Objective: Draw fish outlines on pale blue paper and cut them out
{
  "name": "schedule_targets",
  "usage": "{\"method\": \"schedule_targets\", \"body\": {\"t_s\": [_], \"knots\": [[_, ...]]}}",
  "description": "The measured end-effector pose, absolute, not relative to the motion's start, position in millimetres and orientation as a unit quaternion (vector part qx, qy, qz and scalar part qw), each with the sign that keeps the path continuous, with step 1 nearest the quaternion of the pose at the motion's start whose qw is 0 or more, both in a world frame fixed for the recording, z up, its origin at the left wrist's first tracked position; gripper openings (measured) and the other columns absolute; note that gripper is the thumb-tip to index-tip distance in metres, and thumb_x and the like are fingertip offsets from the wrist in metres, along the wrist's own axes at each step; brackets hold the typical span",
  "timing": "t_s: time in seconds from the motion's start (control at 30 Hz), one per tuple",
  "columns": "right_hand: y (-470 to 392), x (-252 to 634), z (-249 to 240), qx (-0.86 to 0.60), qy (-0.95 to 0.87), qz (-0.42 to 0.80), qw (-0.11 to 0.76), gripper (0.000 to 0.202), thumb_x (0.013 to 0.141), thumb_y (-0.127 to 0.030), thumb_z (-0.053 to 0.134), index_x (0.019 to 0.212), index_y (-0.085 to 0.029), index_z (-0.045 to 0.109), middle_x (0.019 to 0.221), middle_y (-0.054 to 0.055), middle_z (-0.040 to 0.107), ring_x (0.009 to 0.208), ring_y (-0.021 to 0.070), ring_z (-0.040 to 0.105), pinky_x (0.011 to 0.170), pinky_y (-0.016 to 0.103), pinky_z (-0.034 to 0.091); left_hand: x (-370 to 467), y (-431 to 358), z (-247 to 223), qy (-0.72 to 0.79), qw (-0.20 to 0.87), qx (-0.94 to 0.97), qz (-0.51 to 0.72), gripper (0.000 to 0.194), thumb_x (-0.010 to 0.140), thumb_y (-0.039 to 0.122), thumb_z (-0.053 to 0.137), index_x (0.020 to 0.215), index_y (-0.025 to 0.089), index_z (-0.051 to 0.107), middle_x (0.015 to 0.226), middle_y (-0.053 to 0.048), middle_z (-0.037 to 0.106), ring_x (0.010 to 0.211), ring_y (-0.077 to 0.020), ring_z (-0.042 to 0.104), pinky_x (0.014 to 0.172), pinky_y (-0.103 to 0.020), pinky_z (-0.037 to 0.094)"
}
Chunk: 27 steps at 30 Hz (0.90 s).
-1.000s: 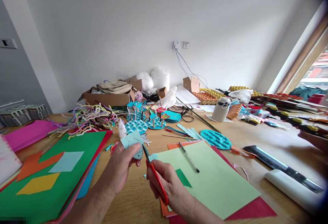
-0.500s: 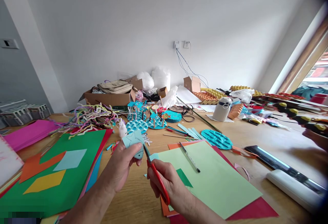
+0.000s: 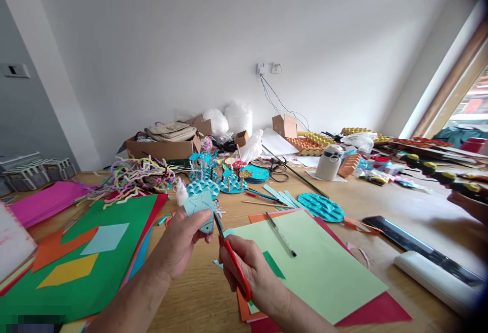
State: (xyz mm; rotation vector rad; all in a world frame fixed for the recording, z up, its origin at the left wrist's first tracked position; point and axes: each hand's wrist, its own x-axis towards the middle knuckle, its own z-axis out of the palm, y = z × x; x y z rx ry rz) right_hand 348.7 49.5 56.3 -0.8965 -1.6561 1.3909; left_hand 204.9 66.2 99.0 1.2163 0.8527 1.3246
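My left hand (image 3: 182,241) pinches a piece of light blue paper (image 3: 200,204) with a fish outline drawn on it, thumb on top. Its lower right edge is cut to a curve near the drawn eye. In my right hand (image 3: 249,262) are red-handled scissors (image 3: 232,264), their dark blades pointing up at the paper's right edge. How far the blades are apart is hard to make out. Below the right hand lies a pale green sheet (image 3: 324,267) with a pen (image 3: 281,234) on it.
Green sheets (image 3: 125,251) with coloured scraps lie at left. Behind my hands stand a glue bottle (image 3: 180,192) and blue egg-carton models (image 3: 232,183). A blue textured oval (image 3: 321,207) lies right of centre. Another person's hand (image 3: 467,203) holds a dark, yellow-tipped strip at far right.
Both hands keep nearly the same pose, with the paper and scissors barely moved. The view has shifted very slightly. The other person's hand stays at far right.
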Motion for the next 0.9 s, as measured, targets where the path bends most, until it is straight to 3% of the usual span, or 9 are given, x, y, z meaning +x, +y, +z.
{"method": "schedule_targets", "body": {"t_s": [0.13,0.43,0.9], "knots": [[48.3,349.2,57.3,-0.356,-0.643,0.554,0.392,0.029,0.083,-0.038,0.044,0.062,-0.018,0.041,0.044,-0.008,0.038,0.038,0.0048,0.037,0.037,0.014,0.029,207.0,66.1,101.1,0.358,0.548,0.511,0.557,0.014,0.072,0.028,0.061,0.066,0.017,0.054,0.059,0.002,0.050,0.055,-0.0115,0.044,0.047,-0.023,0.040],[47.8,346.0,58.7,-0.352,-0.630,0.566,0.398,0.027,0.081,-0.037,0.045,0.061,-0.018,0.042,0.043,-0.009,0.037,0.037,0.0042,0.037,0.037,0.015,0.029,210.3,63.5,97.2,0.347,0.555,0.493,0.573,0.013,0.072,0.027,0.061,0.068,0.018,0.053,0.061,0.003,0.051,0.056,-0.0113,0.044,0.046,-0.022,0.040],[49.2,346.4,54.0,-0.342,-0.631,0.566,0.404,0.033,0.082,-0.043,0.045,0.061,-0.018,0.041,0.043,-0.009,0.035,0.037,0.0041,0.035,0.035,0.014,0.027,209.1,61.6,97.4,0.358,0.557,0.486,0.570,0.015,0.068,0.029,0.064,0.069,0.018,0.055,0.061,0.002,0.053,0.056,-0.0120,0.046,0.046,-0.023,0.040]]}}
